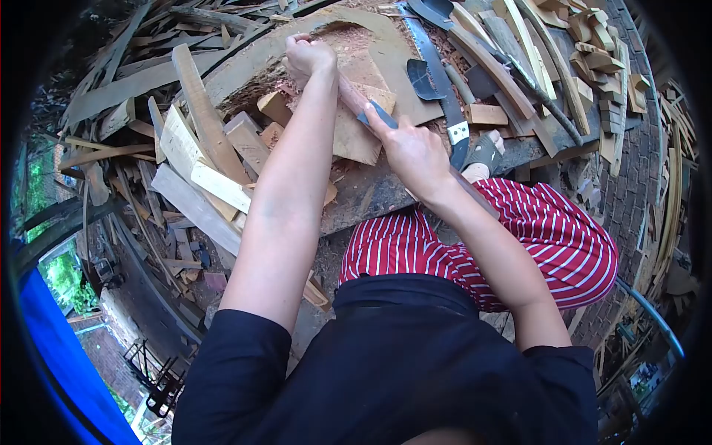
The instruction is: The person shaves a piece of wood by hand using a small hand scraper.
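Note:
A long wooden piece (pixel 351 95) runs diagonally between my hands, above a light wooden board (pixel 357 132). My left hand (pixel 308 59) is closed around its upper end. Lower down, my right hand (pixel 415 157) grips a tool with a blue-grey blade (pixel 380 116), which lies against the wooden piece; its index finger stretches along the blade. A wooden shaft continues below my right hand toward the striped trousers. Right of the board lie a dark curved blade (pixel 425 79) and a long saw (pixel 437 67). Reddish shavings (pixel 347 38) lie in a hollow near my left hand.
Wooden offcuts (pixel 204 119) crowd the left side. More strips and stacked blocks (pixel 597 59) stand at the upper right. A small block (pixel 486 115) lies beside the saw. My foot (pixel 478 169) rests near the bench's front edge. A blue sheet (pixel 55 356) hangs at lower left.

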{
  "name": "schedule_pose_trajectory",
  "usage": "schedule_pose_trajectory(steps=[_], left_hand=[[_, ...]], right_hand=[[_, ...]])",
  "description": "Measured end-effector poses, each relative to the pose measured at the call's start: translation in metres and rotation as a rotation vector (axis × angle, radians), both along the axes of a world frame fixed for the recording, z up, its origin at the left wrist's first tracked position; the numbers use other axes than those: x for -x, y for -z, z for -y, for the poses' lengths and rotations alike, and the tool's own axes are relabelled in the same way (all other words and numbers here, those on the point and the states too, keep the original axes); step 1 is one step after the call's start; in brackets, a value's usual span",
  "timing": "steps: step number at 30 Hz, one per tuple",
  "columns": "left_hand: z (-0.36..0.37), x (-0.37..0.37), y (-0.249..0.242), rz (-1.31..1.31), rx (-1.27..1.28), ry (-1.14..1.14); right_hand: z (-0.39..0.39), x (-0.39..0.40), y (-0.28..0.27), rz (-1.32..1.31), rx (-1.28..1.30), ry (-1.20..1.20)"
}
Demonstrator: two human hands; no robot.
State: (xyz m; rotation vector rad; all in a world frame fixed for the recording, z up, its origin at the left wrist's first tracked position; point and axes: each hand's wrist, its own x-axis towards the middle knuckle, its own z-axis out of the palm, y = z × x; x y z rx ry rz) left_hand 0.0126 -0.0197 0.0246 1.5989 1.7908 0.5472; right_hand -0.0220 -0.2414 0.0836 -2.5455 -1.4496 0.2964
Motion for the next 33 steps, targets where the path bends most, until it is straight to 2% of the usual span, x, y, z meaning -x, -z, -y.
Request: schedule_pose_trajectory(steps=[4,10,13,15,18,21,25,27,33], left_hand=[[0.0,0.0,0.009,0.03,-0.056,-0.02],[-0.002,0.0,0.017,-0.029,-0.055,-0.013],[-0.01,-0.004,0.019,0.022,-0.101,-0.011],[-0.007,0.0,0.016,0.018,-0.024,-0.016],[-0.002,-0.001,0.01,0.021,-0.061,-0.032],[-0.005,-0.002,0.019,0.036,-0.096,-0.032],[-0.006,-0.001,0.007,0.043,-0.064,-0.02],[0.001,0.002,0.0,0.077,0.044,0.003],[-0.012,0.002,0.017,0.133,0.031,0.016]], right_hand=[[-0.021,0.0,0.003,0.089,-0.03,-0.039],[-0.006,0.007,-0.01,0.058,0.021,-0.01],[-0.021,0.003,0.005,0.117,-0.041,-0.01],[-0.008,0.006,0.001,0.11,-0.033,-0.013],[-0.001,0.008,-0.007,0.033,0.051,-0.005],[-0.019,0.003,-0.002,0.057,0.016,-0.005],[-0.008,0.002,-0.01,0.023,0.069,-0.011],[-0.001,0.006,-0.01,0.014,0.102,0.002],[0.0,0.007,-0.012,0.025,0.084,0.006]])
